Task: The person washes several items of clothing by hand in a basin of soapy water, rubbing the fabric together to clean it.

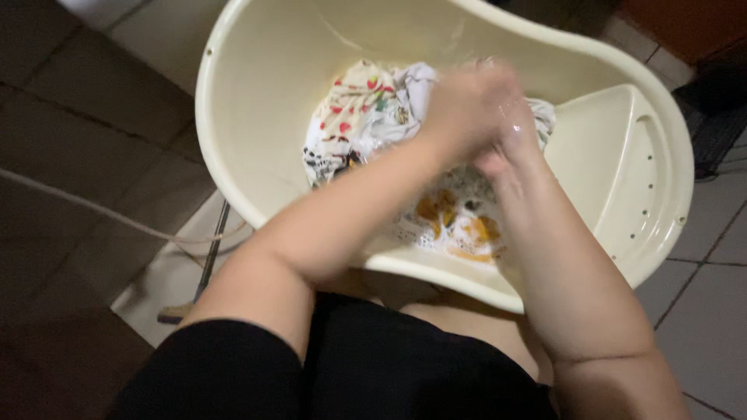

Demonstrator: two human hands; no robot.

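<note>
1. down inside the cream plastic tub [257, 93], both hands meet over a bundle of wet printed cloth [366, 117].
2. the left hand [467, 105] lies on top of the cloth near the middle of the tub, fingers curled in and closed on a bunch of the fabric; motion blur hides the fingertips themselves.
3. the right hand [510, 144] sits just beside and partly under the left one, touching it, wet and shiny; it looks clenched on the same cloth, though the blur keeps me from telling how tight the fingers are.
4. the cloth is white with small red, green and dark marks, heaped against the far side of the tub's basin and spreading out to the left of the hands.
5. nearer to the person, below the hands, lies soapy water with foam [459, 222], and orange patches of fabric show through it.
6. the tub has a raised shelf [622, 163] at its right end, with a row of small holes along its edge.
7. the tub rests on a tiled floor [716, 311]; to its left lie a pale hose or cord [101, 214] and a brush with a thin handle [204, 268].
8. the person's black-clad legs [366, 365] fill the bottom of the view, up against the near rim of the tub.
</note>
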